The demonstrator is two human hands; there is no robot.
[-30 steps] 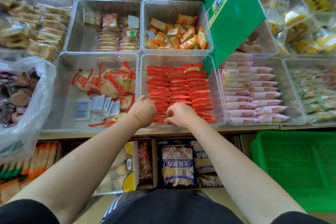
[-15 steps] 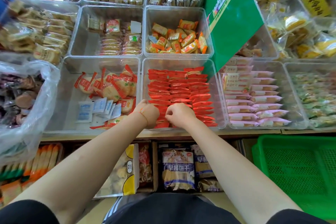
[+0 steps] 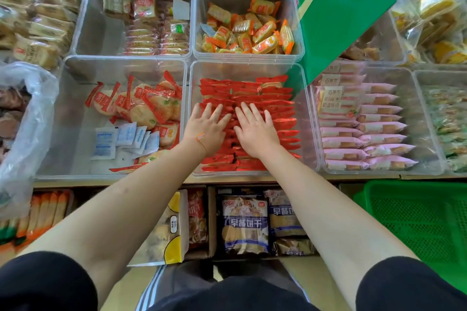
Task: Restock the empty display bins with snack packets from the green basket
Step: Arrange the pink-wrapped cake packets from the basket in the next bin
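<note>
red snack packets (image 3: pixel 275 98) are lying in neat overlapping rows inside the clear front-centre bin (image 3: pixel 304 108), nearly filling it. left hand (image 3: pixel 207 126) and right hand (image 3: pixel 255 129) are resting flat on the rows, fingers spread, gripping nothing, likely pressing the stack level so it sits tidy. green basket (image 3: pixel 414 219) is sitting low at right, apparently empty.

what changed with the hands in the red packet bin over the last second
Both hands moved from the bin's near edge toward its middle and opened: the left hand and right hand now lie flat, fingers spread, on the red packets. Neither holds anything. Neighbouring bins look unchanged.
</note>
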